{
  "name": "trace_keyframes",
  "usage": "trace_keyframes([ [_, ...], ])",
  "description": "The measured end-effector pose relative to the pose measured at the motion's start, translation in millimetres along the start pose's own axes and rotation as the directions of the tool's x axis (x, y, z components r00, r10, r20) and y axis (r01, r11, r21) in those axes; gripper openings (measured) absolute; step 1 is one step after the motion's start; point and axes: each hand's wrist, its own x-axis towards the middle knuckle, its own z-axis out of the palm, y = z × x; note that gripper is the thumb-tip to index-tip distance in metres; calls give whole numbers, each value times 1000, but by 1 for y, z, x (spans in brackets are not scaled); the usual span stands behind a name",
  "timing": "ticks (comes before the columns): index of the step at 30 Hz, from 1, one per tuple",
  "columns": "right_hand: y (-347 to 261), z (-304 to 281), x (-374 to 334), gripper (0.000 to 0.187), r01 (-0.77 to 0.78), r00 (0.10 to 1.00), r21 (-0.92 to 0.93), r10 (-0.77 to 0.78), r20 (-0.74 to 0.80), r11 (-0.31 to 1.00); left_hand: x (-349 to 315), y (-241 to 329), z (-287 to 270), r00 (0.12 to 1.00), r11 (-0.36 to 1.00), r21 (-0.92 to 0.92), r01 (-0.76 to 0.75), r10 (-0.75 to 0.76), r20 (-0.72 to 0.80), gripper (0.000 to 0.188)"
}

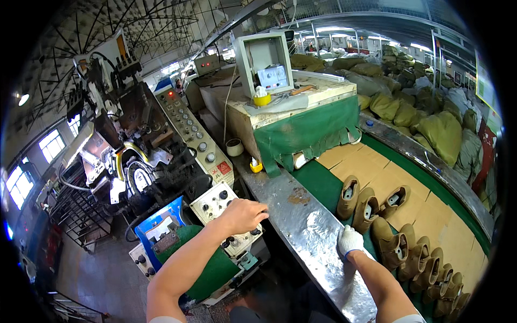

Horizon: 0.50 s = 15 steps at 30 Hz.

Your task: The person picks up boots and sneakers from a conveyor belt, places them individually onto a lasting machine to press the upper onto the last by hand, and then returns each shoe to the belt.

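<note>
My left hand (pixel 242 216), bare, hovers over the white control panel (pixel 205 207) with black knobs; its fingers are curled in, and I see nothing in them. In a white knit glove, my right hand (pixel 351 241) rests at the metal ledge (pixel 307 229). Its fingers are bent closed, and whatever they may hold is hidden. Beside the glove, on the conveyor, stand several brown ankle-high shoes (pixel 392 248) in a row. Two more shoes, one (pixel 349 198) nearest the ledge and another (pixel 395 201) farther right, sit ahead of it.
At left rises a machine (pixel 140 175) with a long knobbed panel (pixel 200 144). Cardboard (pixel 371 161) covers the green conveyor belt (pixel 318 185), which runs under a box-shaped cover with a green curtain (pixel 307 129). Filled sacks (pixel 441 134) are piled beyond. A yellow bottle (pixel 256 166) stands on the ledge.
</note>
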Motion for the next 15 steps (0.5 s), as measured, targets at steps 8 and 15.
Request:
trace_keyframes([
  [8,5,0,1,38,3,1000,-25,-3,-5,1000,42,143,-91,559,847,163,-505,465,-686,15],
  [15,5,0,4,39,16,1000,-22,-16,-1,1000,-14,210,-149,332,724,176,-668,500,-800,27],
])
